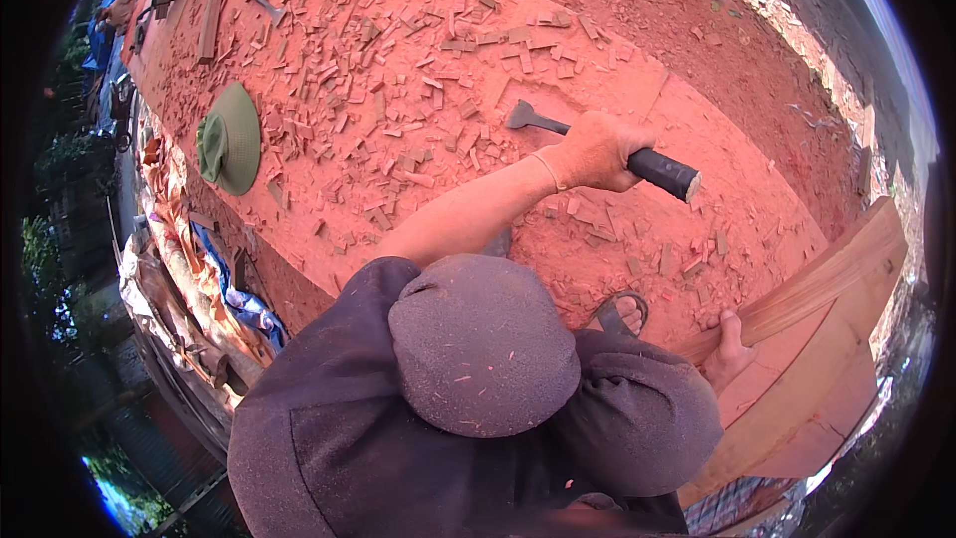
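My left hand (597, 151) is wrapped round a chisel (662, 173). Its flared metal blade (520, 115) points left and its black handle sticks out to the right, above a broad red-dusted wooden slab (697, 130). At the right, my right hand (732, 351) grips the near end of a brown wooden board (812, 284), its forearm hidden behind my right knee. My dark-clothed knees (485, 344) are bent in front, speckled with dust and chips. A sandalled foot (627, 313) shows between the hands.
Wood chips (468, 134) are scattered over the slab. A green brimmed hat (231, 141) lies at its left side. Farther back are a second chisel-like tool (265, 4) and a narrow wood strip (212, 15). Crumpled sheeting (184, 289) and blue cloth (239, 294) lie beyond the left edge.
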The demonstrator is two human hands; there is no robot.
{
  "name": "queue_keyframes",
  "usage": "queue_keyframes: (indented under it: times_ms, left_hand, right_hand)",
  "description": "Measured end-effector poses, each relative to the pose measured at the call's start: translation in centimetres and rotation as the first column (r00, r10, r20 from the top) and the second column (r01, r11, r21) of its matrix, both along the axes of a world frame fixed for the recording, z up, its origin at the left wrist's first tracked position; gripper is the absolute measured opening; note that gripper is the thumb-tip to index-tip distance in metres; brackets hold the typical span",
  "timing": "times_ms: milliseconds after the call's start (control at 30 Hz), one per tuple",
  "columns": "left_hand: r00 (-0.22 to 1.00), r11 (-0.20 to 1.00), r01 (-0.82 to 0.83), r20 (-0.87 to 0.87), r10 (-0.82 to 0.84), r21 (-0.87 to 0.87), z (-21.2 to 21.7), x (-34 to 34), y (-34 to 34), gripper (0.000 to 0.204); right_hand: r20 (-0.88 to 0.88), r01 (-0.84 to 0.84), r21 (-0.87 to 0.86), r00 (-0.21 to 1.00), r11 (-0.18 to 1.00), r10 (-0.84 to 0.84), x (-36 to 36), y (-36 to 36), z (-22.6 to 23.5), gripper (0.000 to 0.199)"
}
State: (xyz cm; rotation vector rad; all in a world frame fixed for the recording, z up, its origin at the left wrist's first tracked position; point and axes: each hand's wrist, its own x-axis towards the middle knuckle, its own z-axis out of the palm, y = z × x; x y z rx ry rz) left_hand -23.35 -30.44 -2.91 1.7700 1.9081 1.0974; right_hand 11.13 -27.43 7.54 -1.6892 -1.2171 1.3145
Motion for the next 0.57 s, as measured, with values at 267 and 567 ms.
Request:
queue_keyframes:
  times_ms: [267, 567]
  left_hand:
    - [0.999, 1.0, -0.02, -0.034, 0.021, 0.012, 0.5, 1.6, -0.9, 0.02]
    - [0.999, 0.999, -0.042, 0.018, 0.041, 0.028, 0.5, -0.5, -1.3, 0.021]
  right_hand:
    - [-0.047, 0.001, 0.07, 0.999, 0.998, 0.003, -1.6, 0.7, 4.1, 0.029]
    - [-0.318, -0.016, 0.284, 0.942, 0.959, 0.11, -2.0, 5.3, 9.3, 0.043]
